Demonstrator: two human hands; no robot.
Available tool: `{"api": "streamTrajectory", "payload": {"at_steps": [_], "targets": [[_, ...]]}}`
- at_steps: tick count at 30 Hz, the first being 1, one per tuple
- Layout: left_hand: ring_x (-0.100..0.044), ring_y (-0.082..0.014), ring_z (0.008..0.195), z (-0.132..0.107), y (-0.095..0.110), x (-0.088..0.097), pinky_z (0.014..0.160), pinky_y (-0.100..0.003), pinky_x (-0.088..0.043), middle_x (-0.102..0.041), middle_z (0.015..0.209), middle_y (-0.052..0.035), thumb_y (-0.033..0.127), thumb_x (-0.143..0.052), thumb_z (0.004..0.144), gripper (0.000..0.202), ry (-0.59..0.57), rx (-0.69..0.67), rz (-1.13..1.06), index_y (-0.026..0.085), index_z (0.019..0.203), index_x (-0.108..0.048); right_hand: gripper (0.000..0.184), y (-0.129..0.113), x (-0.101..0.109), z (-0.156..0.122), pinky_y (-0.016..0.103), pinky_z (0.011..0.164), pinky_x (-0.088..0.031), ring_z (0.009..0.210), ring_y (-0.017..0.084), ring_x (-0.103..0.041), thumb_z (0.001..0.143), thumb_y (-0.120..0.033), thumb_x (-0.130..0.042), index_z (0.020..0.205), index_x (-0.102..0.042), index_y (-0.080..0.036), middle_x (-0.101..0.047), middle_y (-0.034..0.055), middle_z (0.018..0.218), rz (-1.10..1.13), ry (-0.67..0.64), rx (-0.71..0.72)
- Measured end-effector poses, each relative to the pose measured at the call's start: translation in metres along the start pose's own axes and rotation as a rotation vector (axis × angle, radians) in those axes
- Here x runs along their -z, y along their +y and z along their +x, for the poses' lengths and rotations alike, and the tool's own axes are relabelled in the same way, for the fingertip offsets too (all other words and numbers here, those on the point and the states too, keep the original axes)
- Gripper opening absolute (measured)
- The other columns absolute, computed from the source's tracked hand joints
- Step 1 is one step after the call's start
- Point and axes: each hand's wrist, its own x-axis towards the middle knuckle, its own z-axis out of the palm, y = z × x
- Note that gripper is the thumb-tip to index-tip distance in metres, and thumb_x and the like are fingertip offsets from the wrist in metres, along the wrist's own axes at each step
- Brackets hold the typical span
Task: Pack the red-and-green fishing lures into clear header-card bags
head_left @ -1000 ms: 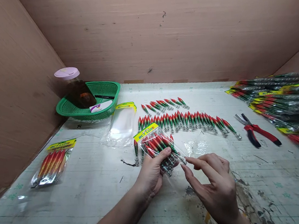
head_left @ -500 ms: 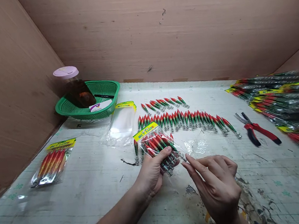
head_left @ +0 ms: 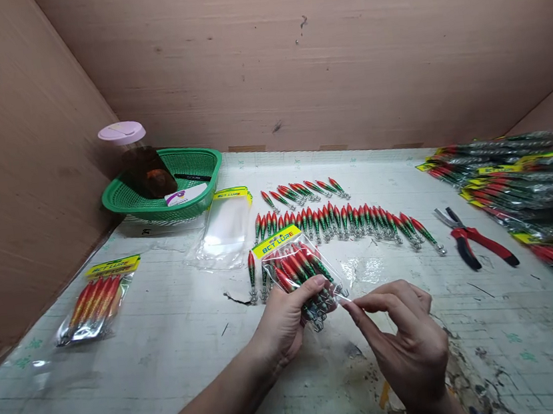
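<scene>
My left hand [head_left: 283, 323] is closed round the lower end of a clear bag of red-and-green lures [head_left: 298, 266] with a yellow label at its top. My right hand [head_left: 408, 345] pinches the bag's open bottom edge between thumb and forefinger, just right of the left hand. Beyond the bag a long row of loose red-and-green lures [head_left: 354, 222] lies on the table, with a shorter row [head_left: 305, 193] behind it. Two loose lures [head_left: 252, 276] lie left of the bag.
A stack of empty labelled bags [head_left: 225, 230] lies beside a green basket [head_left: 202, 176] with a pink-lidded jar [head_left: 132, 159]. A filled bag of orange lures [head_left: 97, 299] lies left. Red pliers [head_left: 475, 244] and a heap of packed bags [head_left: 533, 202] sit right. Board walls enclose the table.
My right hand's fingers have curled from stretched out into a pinch on the bag's bottom edge. The bag has shifted slightly right and tilted in my left hand.
</scene>
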Motion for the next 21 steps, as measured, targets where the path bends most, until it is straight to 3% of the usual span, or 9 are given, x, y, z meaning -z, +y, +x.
{"api": "streamTrajectory", "payload": {"at_steps": [3, 6, 10, 14, 17, 19, 21], "targets": [[-0.064, -0.0145, 0.067, 0.000, 0.001, 0.003, 0.064, -0.030, -0.057, -0.067, 0.074, -0.0036, 0.023, -0.079, 0.065, 0.030, -0.081, 0.049, 0.055, 0.011, 0.088, -0.063, 0.012, 0.004, 0.005, 0.003, 0.032, 0.070, -0.035, 0.066, 0.012, -0.053, 0.079, -0.010, -0.065, 0.082, -0.057, -0.018, -0.054, -0.0008, 0.071, 0.009, -0.031, 0.059], [-0.064, -0.0141, 0.068, 0.003, 0.000, 0.006, 0.064, -0.028, -0.055, -0.067, 0.079, -0.0044, 0.024, -0.080, 0.064, 0.036, -0.148, 0.095, 0.136, 0.012, 0.093, -0.063, 0.020, 0.013, 0.015, 0.001, 0.033, 0.072, -0.037, 0.075, 0.016, -0.054, 0.079, -0.005, -0.062, 0.095, -0.062, -0.017, -0.056, 0.0043, 0.081, 0.002, -0.152, 0.221], [-0.063, -0.0135, 0.072, 0.008, -0.006, 0.004, 0.068, -0.027, -0.053, -0.066, 0.083, -0.0048, 0.027, -0.083, 0.060, 0.047, -0.227, 0.177, 0.216, 0.011, 0.099, -0.061, 0.019, 0.030, 0.031, -0.013, 0.037, 0.073, -0.038, 0.074, 0.016, -0.052, 0.081, -0.004, -0.056, 0.096, -0.061, -0.014, -0.058, 0.0056, 0.079, 0.021, -0.237, 0.383], [-0.063, -0.0154, 0.079, 0.000, -0.014, -0.003, 0.070, -0.028, -0.052, -0.063, 0.103, -0.0109, 0.032, -0.079, 0.065, 0.071, -0.267, 0.184, 0.363, 0.016, 0.126, -0.048, 0.017, 0.050, 0.044, -0.028, 0.036, 0.073, -0.039, 0.072, 0.015, -0.051, 0.081, -0.004, -0.056, 0.094, -0.060, -0.015, -0.059, 0.0046, 0.077, -0.031, -0.260, 0.379], [-0.064, -0.0208, 0.087, -0.013, -0.021, -0.005, 0.073, -0.037, -0.054, -0.050, 0.127, -0.0187, 0.033, -0.074, 0.070, 0.088, -0.189, -0.047, 0.740, 0.023, 0.142, -0.025, 0.015, 0.061, 0.049, -0.032, 0.034, 0.071, -0.039, 0.070, 0.014, -0.049, 0.082, -0.003, -0.055, 0.089, -0.059, -0.016, -0.057, 0.0032, 0.073, -0.056, -0.276, 0.318], [-0.060, -0.0280, 0.102, -0.018, -0.027, -0.005, 0.081, -0.046, -0.053, -0.044, 0.135, -0.0195, 0.031, -0.069, 0.073, 0.081, -0.169, -0.340, 1.142, 0.024, 0.143, -0.026, 0.015, 0.065, 0.049, -0.033, 0.033, 0.069, -0.038, 0.069, 0.015, -0.048, 0.084, -0.003, -0.051, 0.085, -0.058, -0.016, -0.056, 0.0030, 0.070, -0.060, -0.281, 0.293], [-0.048, -0.0334, 0.122, -0.017, -0.034, -0.005, 0.094, -0.053, -0.046, -0.044, 0.138, -0.0177, 0.028, -0.065, 0.076, 0.068, -0.266, -0.638, 1.512, 0.022, 0.138, -0.037, 0.016, 0.069, 0.046, -0.035, 0.032, 0.068, -0.037, 0.068, 0.015, -0.046, 0.085, -0.005, -0.048, 0.081, -0.057, -0.017, -0.054, 0.0030, 0.069, -0.069, -0.291, 0.289]]}}
